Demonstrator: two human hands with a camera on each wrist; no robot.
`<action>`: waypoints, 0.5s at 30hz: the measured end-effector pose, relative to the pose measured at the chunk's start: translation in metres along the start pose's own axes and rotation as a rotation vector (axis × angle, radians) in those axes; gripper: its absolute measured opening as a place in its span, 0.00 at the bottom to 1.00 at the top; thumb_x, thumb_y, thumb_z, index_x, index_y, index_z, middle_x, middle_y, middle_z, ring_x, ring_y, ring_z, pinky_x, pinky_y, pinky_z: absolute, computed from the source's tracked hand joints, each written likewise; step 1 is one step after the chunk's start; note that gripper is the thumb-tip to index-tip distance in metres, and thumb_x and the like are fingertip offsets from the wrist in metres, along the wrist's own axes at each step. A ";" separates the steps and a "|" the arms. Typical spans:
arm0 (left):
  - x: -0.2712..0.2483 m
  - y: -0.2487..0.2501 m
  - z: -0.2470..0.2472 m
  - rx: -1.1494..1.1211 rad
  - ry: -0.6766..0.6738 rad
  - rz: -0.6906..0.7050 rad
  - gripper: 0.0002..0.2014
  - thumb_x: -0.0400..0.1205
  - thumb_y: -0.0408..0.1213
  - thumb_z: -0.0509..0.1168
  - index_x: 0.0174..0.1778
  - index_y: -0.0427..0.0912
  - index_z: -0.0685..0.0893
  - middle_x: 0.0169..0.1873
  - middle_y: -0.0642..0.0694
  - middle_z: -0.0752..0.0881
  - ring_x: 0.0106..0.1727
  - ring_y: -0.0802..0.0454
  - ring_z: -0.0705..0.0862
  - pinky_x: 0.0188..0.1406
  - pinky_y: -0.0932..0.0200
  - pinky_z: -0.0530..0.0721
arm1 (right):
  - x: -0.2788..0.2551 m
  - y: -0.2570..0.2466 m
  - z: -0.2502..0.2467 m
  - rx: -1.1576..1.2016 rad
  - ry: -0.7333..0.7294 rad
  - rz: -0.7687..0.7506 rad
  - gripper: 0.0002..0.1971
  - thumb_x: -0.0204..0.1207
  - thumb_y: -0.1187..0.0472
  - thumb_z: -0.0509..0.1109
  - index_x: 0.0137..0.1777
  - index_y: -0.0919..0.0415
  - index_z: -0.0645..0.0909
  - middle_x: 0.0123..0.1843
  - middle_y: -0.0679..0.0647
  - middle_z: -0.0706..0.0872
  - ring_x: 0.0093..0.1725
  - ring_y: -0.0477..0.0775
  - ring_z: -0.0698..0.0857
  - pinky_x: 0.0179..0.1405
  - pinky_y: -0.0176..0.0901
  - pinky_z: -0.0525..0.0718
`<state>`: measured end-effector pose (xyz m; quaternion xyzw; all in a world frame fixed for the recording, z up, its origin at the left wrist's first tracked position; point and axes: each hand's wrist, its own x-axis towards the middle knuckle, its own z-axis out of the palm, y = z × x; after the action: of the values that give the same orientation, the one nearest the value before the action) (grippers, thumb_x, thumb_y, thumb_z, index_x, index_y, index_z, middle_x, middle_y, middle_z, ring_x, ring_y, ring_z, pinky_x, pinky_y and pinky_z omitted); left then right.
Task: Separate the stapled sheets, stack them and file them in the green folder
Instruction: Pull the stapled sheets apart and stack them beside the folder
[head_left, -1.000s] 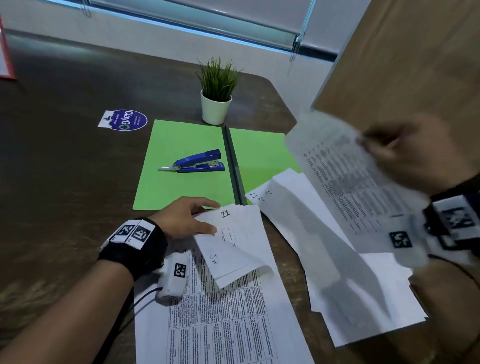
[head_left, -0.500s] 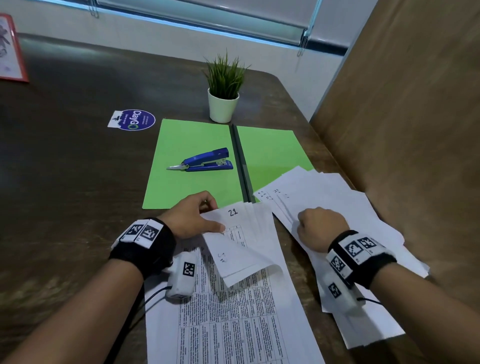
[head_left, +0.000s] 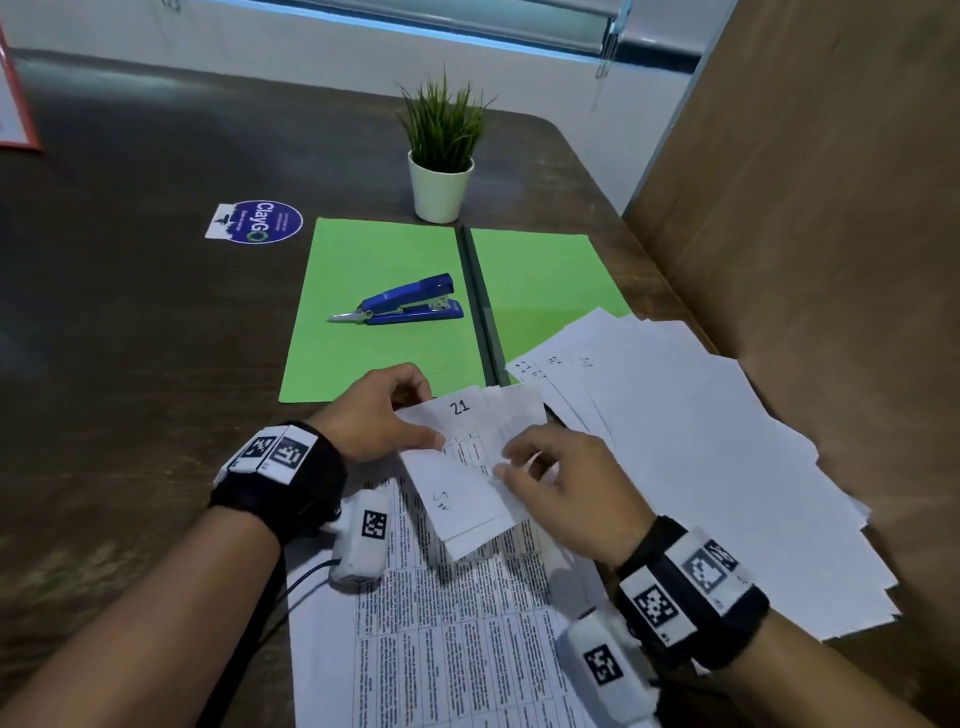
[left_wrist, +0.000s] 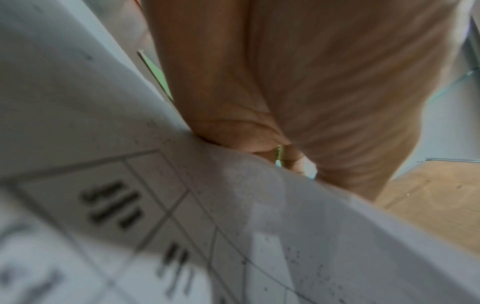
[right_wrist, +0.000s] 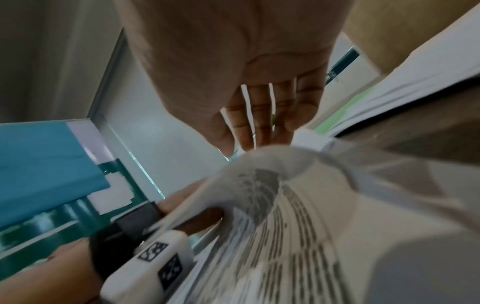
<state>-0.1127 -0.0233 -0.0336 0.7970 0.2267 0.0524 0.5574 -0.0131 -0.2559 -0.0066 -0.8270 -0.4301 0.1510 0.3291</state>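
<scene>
Left hand (head_left: 382, 415) pinching folded-back white printed stapled sheets (head_left: 467, 467); right hand (head_left: 566, 488) pinching their right edge, near open green folder (head_left: 374, 291).

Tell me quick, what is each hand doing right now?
Left hand: pinching the folded-back sheets.
Right hand: fingers curled on the same sheets, pinching their edge.

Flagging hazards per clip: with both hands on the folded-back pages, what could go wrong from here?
Pulling the folded-back pages apart between left hand and right hand could tear them at the bound corner. The loose sheets lie fanned toward the table's right edge and might slide off.
</scene>
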 end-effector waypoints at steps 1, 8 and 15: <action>0.000 -0.001 0.000 -0.003 0.004 0.005 0.20 0.67 0.30 0.85 0.43 0.44 0.79 0.45 0.41 0.92 0.48 0.39 0.91 0.50 0.36 0.90 | 0.000 0.002 0.005 -0.012 0.011 -0.003 0.10 0.76 0.47 0.73 0.54 0.48 0.86 0.46 0.42 0.86 0.43 0.42 0.85 0.48 0.49 0.87; -0.003 -0.002 -0.002 -0.063 -0.022 -0.026 0.13 0.64 0.36 0.86 0.34 0.46 0.87 0.43 0.39 0.93 0.45 0.38 0.90 0.54 0.37 0.87 | 0.001 0.025 0.017 0.123 -0.013 0.076 0.24 0.69 0.40 0.74 0.65 0.40 0.79 0.56 0.36 0.84 0.51 0.39 0.85 0.54 0.49 0.88; -0.004 0.002 0.002 -0.095 -0.014 -0.039 0.12 0.69 0.27 0.82 0.45 0.34 0.90 0.43 0.39 0.94 0.43 0.44 0.91 0.51 0.46 0.90 | 0.000 0.040 0.019 0.260 -0.048 0.040 0.16 0.73 0.48 0.78 0.60 0.33 0.84 0.51 0.38 0.87 0.51 0.42 0.86 0.53 0.44 0.87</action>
<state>-0.1152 -0.0278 -0.0316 0.7654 0.2357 0.0466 0.5970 0.0012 -0.2643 -0.0479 -0.7819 -0.3982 0.2316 0.4200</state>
